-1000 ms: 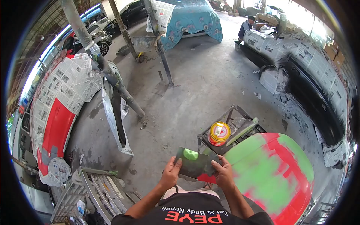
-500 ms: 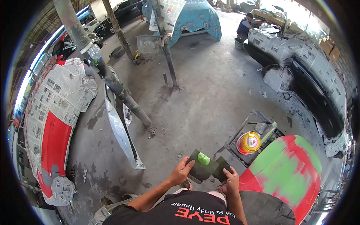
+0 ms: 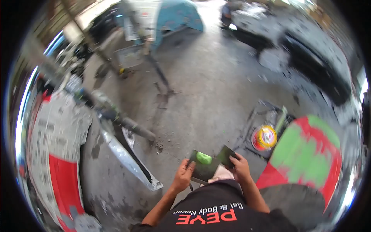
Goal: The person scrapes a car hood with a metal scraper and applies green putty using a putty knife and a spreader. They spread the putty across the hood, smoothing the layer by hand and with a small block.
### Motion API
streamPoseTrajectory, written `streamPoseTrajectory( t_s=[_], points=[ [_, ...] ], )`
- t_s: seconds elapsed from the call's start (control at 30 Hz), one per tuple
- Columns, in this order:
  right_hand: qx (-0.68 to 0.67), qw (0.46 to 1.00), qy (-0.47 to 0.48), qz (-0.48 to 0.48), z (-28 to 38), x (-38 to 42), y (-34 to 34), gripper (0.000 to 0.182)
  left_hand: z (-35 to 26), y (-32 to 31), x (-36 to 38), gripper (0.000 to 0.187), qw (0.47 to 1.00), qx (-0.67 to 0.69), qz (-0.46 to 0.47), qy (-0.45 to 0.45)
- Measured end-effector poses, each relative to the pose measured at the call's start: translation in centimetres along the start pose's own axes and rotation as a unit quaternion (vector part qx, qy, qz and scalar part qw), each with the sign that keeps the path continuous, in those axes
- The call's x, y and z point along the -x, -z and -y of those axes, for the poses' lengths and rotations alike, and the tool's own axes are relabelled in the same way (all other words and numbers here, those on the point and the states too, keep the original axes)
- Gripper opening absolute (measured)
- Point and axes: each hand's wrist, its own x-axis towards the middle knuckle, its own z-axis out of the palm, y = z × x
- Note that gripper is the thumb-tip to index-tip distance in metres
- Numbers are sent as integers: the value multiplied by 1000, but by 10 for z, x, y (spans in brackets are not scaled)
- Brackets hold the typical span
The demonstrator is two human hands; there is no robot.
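My left hand (image 3: pixel 182 176) grips the left edge of a dark flat mixing board (image 3: pixel 205 172). A lump of bright green putty (image 3: pixel 203 157) lies on the board's upper part. In my right hand (image 3: pixel 241 169) is a smaller dark rectangular spreader (image 3: pixel 224 155), pinched by its right side. A gap separates the spreader from the board, and both are in front of my body. To the right of my right hand is a red curved car panel (image 3: pixel 266 176) with broad patches of green putty over it.
A red and yellow tub (image 3: pixel 264 138) stands on a dark stand just ahead of the panel. On the left are a slanting post (image 3: pixel 137 129), a silvery trim piece (image 3: pixel 125 154) and a red paper-masked car part (image 3: pixel 65 181). Far off, a person (image 3: pixel 227 15) is beside masked bodywork.
My view has turned and is now blurred. The spreader has moved up and away from the board, where before the two nearly touched. Both hands keep their hold.
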Motion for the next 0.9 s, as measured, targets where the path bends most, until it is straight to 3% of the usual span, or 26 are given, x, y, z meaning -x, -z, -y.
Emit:
streamPoseTrajectory(
  t_s=[0.1, 0.2, 0.3, 0.47, 0.53, 0.67, 0.77, 0.9],
  points=[
    [-29, 1000, -8, 7, 7, -28, -20, 33, -14, 25, -29, 20, 996, -68, -50, -20],
    [-37, 999, -3, 4, 15, -72, -24, 39, -7, 44, -75, 24, 996, -43, -81, -10],
    [-17, 1000, 0, -6, 52, -123, -38, 40, -27, 53, -143, 24, 998, 0, -56, -12],
    [-80, 995, 43, -30, 131, -205, -46, 33, -85, 22, -264, 26, 1000, 5, 11, 7],
    [-105, 986, 125, 11, 156, -234, -42, 29, -107, -1, -308, 24, 1000, 18, 17, 18],
    [-115, 984, 124, -63, 206, -265, -32, 24, -117, -20, -390, 35, 998, 15, 34, 46],
    [-199, 967, 145, -70, 235, -274, -24, 24, -114, -46, -441, 39, 995, 30, 34, 83],
    [-266, 946, 166, -81, 274, -293, -22, 31, -118, -79, -511, 38, 988, 23, 100, 114]
  ],
)
